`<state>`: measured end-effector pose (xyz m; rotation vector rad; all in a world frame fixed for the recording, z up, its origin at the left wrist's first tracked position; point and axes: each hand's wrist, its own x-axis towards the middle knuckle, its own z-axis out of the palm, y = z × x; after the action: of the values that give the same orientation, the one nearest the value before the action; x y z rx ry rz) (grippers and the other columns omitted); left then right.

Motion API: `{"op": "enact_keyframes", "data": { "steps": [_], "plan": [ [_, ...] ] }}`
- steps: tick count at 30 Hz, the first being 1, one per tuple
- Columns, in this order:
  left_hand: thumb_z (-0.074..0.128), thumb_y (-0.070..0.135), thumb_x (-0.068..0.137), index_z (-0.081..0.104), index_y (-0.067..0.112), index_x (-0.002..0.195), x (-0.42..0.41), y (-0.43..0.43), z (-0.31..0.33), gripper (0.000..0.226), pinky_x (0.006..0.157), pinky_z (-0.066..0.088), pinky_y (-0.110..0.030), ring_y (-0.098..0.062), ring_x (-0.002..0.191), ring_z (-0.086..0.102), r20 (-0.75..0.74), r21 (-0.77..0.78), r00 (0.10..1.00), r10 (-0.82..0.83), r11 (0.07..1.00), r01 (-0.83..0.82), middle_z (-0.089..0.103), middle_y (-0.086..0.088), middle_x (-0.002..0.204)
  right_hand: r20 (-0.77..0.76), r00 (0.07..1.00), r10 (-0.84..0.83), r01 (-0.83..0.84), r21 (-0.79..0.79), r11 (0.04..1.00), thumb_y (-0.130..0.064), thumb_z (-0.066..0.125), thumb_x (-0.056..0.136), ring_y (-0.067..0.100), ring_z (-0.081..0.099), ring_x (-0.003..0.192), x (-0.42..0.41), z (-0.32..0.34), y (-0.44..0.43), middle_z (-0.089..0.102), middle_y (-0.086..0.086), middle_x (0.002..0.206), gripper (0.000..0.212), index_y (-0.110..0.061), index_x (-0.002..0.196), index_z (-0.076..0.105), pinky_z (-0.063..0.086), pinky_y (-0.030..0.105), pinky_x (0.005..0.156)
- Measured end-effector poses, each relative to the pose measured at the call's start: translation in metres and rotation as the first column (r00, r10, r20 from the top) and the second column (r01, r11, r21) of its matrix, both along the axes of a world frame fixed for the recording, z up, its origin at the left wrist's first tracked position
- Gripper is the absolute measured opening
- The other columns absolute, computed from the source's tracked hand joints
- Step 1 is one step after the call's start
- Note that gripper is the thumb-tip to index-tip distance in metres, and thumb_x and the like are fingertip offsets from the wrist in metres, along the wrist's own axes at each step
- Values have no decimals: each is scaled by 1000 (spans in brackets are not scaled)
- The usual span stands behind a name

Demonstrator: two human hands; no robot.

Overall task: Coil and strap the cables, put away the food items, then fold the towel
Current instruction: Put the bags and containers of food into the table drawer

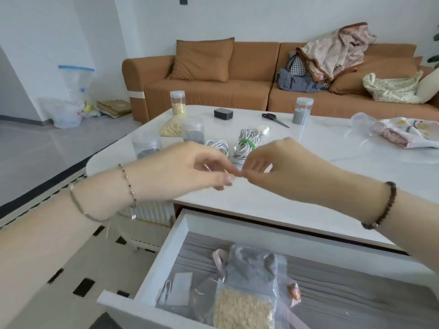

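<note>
Left hand (190, 165) and right hand (280, 162): fingers pinched together above white bench (308, 186); contents indiscernible. Loose white cable coil (217, 146): strap snugly, like green-strapped coil (247, 144).

No words or numbers to read here

There are small blue marks on the tall clear plastic zip bag with a blue top strip (76, 84) by the wall, and a small red mark on the crumpled clear plastic bag (67, 113) on the floor below it. Both are too small and blurry to read. The flat brown cardboard pieces (113, 108) beside the sofa show a pale round mark, also not clear enough to read.
</note>
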<state>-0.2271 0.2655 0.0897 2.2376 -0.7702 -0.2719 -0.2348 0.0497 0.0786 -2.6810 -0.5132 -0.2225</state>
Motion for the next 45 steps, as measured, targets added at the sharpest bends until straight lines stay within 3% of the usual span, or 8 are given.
{"op": "enact_keyframes", "data": {
  "steps": [9, 13, 20, 25, 29, 35, 40, 45],
  "plan": [
    [65, 22, 93, 79, 27, 83, 125, 62, 49, 17, 95, 56, -40, -11, 87, 74, 223, -86, 877, 427, 904, -418, 77, 8, 87, 152, 988, 37, -54, 104, 993, -21, 63, 86, 15, 65, 90, 131, 62, 76, 74, -1, 94, 19, -15, 91, 80, 48, 17, 70],
    [63, 28, 90, 79, 20, 89, 187, 71, 43, 18, 92, 58, -40, -18, 89, 73, 250, 115, 844, 475, 851, -513, 76, 1, 93, 104, 995, 8, -11, 27, 1000, -23, 60, 87, 35, 63, 104, 189, 70, 108, 71, 20, 108, 32, 2, 102, 73, 56, 40, 85],
    [67, 38, 94, 64, 20, 123, 288, 72, 20, 34, 93, 54, -37, -13, 109, 62, -100, 206, 858, 503, 854, -477, 63, 6, 122, -275, 959, -74, 98, 75, 992, -26, 65, 92, 24, 64, 104, 304, 33, 114, 66, 9, 120, 31, -9, 118, 67, 60, 36, 84],
    [61, 34, 97, 48, 16, 146, 339, 67, -11, 54, 102, 41, -40, -23, 135, 44, -115, 242, 836, 537, 831, -500, 44, -1, 153, -656, 754, -17, 250, 264, 932, -19, 67, 92, 26, 61, 103, 360, -11, 97, 54, 13, 131, 38, -22, 130, 59, 56, 33, 77],
    [49, 24, 105, 49, 16, 134, 363, 68, -38, 31, 86, 40, -33, -21, 96, 49, -153, 203, 778, 609, 790, -579, 52, -6, 115, -744, 667, 30, 423, 412, 807, -11, 67, 93, 13, 54, 99, 387, -35, 101, 59, 0, 121, 37, -43, 88, 49, 43, 6, 73],
    [67, 18, 97, 30, 3, 151, 382, 86, -53, 67, 69, 53, -29, -18, 69, 64, -667, -108, 514, 539, 613, -783, 55, -14, 125, -567, 823, 33, 279, 455, 846, -23, 58, 101, 7, 48, 107, 395, -52, 107, 50, -12, 116, 32, -50, 89, 45, 43, 15, 85],
    [69, 15, 94, 58, 15, 119, 366, 81, -38, 28, 61, 36, -22, -11, 64, 41, -805, -212, 469, 363, 563, -799, 53, 0, 87, -526, 847, 78, 336, 644, 688, -12, 80, 83, 23, 65, 110, 393, -44, 96, 68, 11, 118, 44, -3, 122, 61, 55, 31, 77],
    [60, -1, 97, 59, 10, 100, 335, 64, 3, 11, 105, 45, -45, -22, 109, 58, -785, -394, 578, 221, 543, -742, 59, -6, 103, -312, 944, 103, 201, 798, 568, 12, 70, 83, 33, 69, 108, 354, 2, 83, 69, 20, 117, 46, 0, 127, 63, 59, 43, 90]
  ]
}}
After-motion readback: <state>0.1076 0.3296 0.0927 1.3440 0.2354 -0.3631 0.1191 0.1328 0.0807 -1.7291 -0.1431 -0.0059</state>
